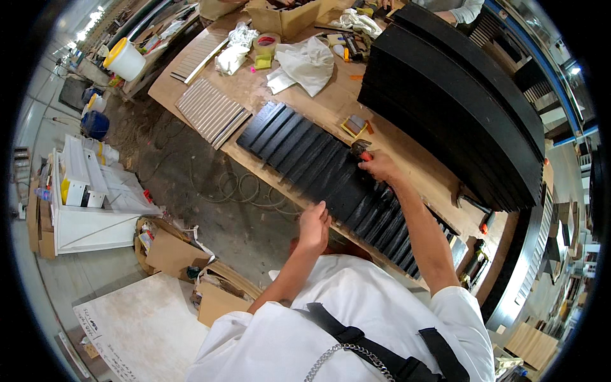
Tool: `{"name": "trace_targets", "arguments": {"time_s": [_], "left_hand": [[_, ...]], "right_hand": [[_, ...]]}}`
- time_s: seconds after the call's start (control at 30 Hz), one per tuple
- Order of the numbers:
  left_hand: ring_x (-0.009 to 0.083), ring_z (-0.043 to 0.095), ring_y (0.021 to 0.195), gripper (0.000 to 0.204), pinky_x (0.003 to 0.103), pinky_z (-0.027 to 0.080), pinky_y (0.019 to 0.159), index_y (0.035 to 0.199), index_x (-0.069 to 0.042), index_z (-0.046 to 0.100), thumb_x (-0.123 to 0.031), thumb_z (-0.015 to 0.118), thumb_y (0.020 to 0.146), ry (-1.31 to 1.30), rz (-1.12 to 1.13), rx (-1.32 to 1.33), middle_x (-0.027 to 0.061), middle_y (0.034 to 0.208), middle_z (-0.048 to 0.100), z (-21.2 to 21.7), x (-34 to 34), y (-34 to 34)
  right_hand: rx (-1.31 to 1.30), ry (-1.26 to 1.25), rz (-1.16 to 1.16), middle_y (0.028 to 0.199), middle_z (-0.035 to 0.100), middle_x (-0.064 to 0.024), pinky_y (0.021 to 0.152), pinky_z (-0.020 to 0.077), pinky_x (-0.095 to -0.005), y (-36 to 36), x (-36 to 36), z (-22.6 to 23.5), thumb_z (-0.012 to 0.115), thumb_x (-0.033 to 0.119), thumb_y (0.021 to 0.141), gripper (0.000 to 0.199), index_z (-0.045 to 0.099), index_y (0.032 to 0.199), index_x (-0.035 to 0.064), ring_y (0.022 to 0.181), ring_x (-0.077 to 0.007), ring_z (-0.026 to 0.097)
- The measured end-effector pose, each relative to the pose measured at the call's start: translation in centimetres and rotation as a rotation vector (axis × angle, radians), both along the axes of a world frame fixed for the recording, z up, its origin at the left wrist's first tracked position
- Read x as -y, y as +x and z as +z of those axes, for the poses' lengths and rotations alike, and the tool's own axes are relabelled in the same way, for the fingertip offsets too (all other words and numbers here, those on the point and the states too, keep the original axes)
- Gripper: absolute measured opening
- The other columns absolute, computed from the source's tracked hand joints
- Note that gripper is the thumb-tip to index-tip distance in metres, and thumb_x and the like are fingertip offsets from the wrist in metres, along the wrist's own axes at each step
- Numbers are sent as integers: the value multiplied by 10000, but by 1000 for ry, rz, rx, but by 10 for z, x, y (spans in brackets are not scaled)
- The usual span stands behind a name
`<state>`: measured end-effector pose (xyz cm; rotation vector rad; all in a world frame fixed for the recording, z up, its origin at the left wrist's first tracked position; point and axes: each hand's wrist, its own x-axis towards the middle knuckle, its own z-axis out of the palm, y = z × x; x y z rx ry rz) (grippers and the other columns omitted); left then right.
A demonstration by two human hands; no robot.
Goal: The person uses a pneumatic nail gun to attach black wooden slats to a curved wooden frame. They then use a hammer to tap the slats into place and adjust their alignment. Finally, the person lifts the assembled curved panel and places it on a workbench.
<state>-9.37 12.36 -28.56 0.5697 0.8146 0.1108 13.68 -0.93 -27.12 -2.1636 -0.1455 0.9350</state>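
A long black ribbed panel (299, 153) lies across the wooden workbench in front of me, running from upper left to lower right. My right hand (380, 167) is closed around red-handled pliers (361, 150), their dark jaws over the far edge of the panel. At the near edge, my left hand (314, 226) has its fingers bent together against the panel; part of its grip is hidden. A small yellow-and-grey block (354, 125) rests on the bench just beyond the pliers.
Large curved black panels (452, 108) are stacked on the right. A pale ribbed piece (210, 111), white cloth (304, 63) and tape roll (266, 42) occupy the far left bench. A hammer-like tool (477, 211) lies right. Cardboard boxes (175, 248) stand on the floor; another person's arm (461, 11) shows beyond.
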Motion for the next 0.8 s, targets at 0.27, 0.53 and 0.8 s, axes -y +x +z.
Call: {"name": "trace_targets", "arguments": {"time_s": [0.27,0.53,0.8], "left_hand": [[295,410,1342,520,457,302,1133,1386,27,385,-200,601,971,24,26,-104,150,1376,462,-10,3,-2],[279,427,1333,515,447,331,1134,1382,21,396,-193,615,968,16,61,-99,140,1387,466,0,4,0],[171,519,1033,181,405,405,1040,1069,-82,499,-180,615,970,10,89,-65,20,1025,523,-4,7,-2]], "right_hand": [[-95,165,-10,654,538,-13,445,390,-309,2,17,5,692,234,920,246,623,937,-2,500,-117,499],[-143,199,-106,645,529,-2,460,383,-261,27,55,8,500,359,1056,373,632,991,16,520,-92,486],[-107,33,35,659,522,2,482,380,-287,32,44,10,480,386,1053,392,621,964,31,531,-102,458]]}}
